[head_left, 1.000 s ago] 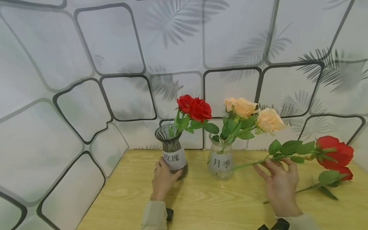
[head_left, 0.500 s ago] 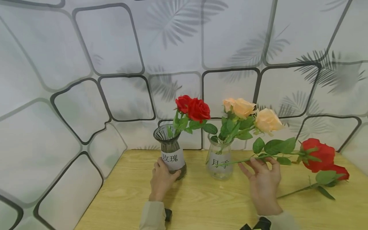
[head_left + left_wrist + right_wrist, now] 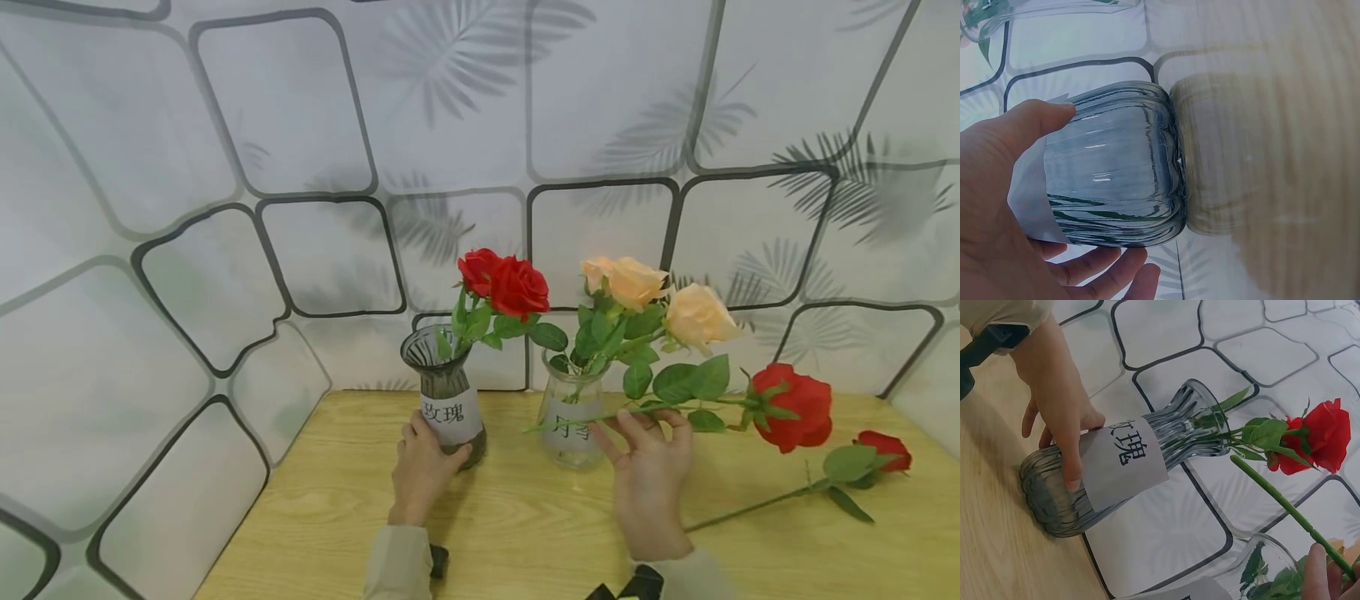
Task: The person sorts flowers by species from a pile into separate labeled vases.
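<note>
In the head view my left hand [image 3: 423, 471] grips the lower part of a grey ribbed glass vase [image 3: 442, 382], fingers and thumb around it. Red roses [image 3: 519, 287] stand in that vase, which bears a white paper label [image 3: 1125, 456]. By its green stem, my right hand [image 3: 651, 487] pinches another red rose [image 3: 791, 408], bloom to the right. The stem's cut end crosses in front of a clear glass vase [image 3: 553, 383] of peach roses [image 3: 701, 315]. In the right wrist view, the stem end [image 3: 1254, 474] appears close to the grey vase's mouth.
A further red rose [image 3: 885, 450] lies on the wooden table [image 3: 330, 517] at the right, its stem pointing left and partly behind my right hand. A patterned wall covering [image 3: 600, 100] rises directly behind the table.
My right hand has moved left with the red rose, carrying its stem end across the front of the clear vase. My left hand stays on the grey vase.
</note>
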Available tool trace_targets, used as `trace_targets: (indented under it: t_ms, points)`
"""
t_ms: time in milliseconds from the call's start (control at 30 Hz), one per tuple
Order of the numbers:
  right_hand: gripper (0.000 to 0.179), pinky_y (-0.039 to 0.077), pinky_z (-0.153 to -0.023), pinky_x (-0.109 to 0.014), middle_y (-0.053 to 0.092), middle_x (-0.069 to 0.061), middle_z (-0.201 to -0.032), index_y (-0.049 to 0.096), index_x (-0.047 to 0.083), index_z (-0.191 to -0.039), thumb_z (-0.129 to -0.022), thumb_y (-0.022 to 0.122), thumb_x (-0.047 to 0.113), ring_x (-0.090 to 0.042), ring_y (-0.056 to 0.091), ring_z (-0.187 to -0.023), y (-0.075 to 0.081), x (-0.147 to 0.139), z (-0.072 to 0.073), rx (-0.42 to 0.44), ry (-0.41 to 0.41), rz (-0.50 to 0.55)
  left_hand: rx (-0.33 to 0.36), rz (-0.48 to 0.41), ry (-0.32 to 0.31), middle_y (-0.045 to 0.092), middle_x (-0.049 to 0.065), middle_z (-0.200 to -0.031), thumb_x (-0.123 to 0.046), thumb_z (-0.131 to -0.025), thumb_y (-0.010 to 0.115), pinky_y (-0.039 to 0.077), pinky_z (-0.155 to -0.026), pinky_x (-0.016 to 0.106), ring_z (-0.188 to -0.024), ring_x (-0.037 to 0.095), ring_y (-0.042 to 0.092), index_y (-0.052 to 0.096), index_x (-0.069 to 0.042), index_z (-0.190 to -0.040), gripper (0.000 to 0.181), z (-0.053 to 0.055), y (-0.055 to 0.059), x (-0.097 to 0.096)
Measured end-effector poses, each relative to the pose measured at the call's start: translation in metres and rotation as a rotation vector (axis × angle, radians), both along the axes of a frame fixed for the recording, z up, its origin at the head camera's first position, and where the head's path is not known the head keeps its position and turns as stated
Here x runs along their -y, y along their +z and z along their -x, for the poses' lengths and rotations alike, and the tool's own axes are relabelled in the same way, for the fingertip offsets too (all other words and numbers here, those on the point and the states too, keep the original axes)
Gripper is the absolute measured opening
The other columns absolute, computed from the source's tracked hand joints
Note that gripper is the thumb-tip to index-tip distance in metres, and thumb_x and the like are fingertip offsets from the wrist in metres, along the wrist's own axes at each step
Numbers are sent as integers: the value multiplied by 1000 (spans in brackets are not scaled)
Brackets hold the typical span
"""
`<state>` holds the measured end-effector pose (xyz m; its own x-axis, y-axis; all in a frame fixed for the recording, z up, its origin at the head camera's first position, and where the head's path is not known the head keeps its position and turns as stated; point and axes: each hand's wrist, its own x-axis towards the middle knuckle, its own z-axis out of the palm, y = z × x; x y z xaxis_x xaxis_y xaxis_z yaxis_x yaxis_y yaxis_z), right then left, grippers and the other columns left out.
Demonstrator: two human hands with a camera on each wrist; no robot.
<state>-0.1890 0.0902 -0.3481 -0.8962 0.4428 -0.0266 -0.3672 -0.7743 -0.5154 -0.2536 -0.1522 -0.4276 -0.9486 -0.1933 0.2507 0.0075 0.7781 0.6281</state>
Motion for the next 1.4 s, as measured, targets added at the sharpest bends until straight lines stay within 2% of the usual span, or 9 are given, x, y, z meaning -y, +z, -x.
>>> trace_targets:
  t_ms: [233,467,633,800,1033,1233,1400]
  points:
    - [33,61,-68,-46,49,-8,-85,33,6,-102,-95,52,-19,-21,65,-67,3,17,3,23,-19,-36,-13,2,0,48,29,-123,-33,-81,86,53,-74,62,-106,48,55,31,8,-143,92,-1,2,1]
    - [31,61,-64,-47,50,-10,-83,34,4,-101,-94,51,-21,-23,66,-67,4,32,3,-49,-59,-9,-14,4,-1,49,30,-123,-33,-80,86,53,-75,62,-106,48,55,31,8,-142,92,-2,0,0]
    - [27,61,-67,-49,51,-10,-84,36,4,-102,-96,49,-20,-23,66,-68,7,41,7,-62,-66,-13,-12,-2,-2,49,29,-123,-33,-80,87,53,-75,61,-107,47,56,31,8,-143,93,-1,-2,-1]
    - [26,60,-72,-50,53,-10,-89,41,4,-109,-97,47,-18,-24,65,-70,8,54,12,-54,-38,22,-15,3,1,49,30,-124,-32,-80,87,54,-75,61,-108,48,55,31,8,-143,94,0,-1,-1]
    - [33,60,-76,-49,51,-12,-98,46,7,-118,-97,50,-18,-21,63,-72,7,75,20,-44,-70,-40,-4,6,0,48,30,-124,-33,-80,86,53,-75,62,-108,48,55,32,9,-143,93,-1,1,-1]
    - [34,59,-79,-52,53,-14,-99,46,6,-116,-94,53,-20,-24,65,-76,14,85,28,-97,-109,-45,-14,4,-1,49,29,-122,-33,-80,86,53,-75,61,-107,48,55,32,8,-143,92,0,3,-1]
    - [33,58,-80,-53,52,-11,-91,46,6,-116,-94,56,-17,-25,64,-75,19,96,32,-138,-108,-42,0,-4,3,49,29,-122,-32,-80,87,53,-76,62,-107,47,55,32,8,-143,92,-1,3,-1]
